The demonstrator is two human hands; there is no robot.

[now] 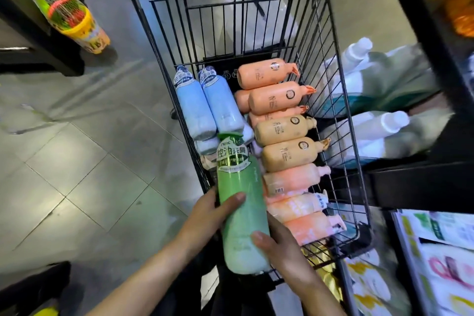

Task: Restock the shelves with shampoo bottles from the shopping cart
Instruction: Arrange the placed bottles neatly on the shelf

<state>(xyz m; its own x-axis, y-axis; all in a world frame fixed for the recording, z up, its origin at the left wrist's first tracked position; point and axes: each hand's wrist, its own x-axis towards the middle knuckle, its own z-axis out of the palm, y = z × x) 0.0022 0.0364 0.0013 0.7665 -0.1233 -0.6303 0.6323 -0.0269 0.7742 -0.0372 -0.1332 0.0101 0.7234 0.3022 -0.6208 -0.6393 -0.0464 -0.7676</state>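
Low in the middle of the frame, I held a green shampoo bottle with both hands over the near end of the black wire shopping cart. My left hand gripped its lower half from the left, thumb laid across the front; my right hand wrapped around the base from the right, thumb pressed on the front as well. The bottle's cap end pointed up the frame, its label facing me.

Behind it in the cart lay two blue bottles side by side along the left wall, caps away from me. To their right, a row of orange pump bottles lay crosswise, stacked from the centre down toward the lower right, pumps pointing at the right wall.

Right of the cart, a dark shelf carried pale white-capped bottles lying on their sides. At upper left, a bright packaged item stuck out from another dark shelf. Grey floor tiles filled the left.
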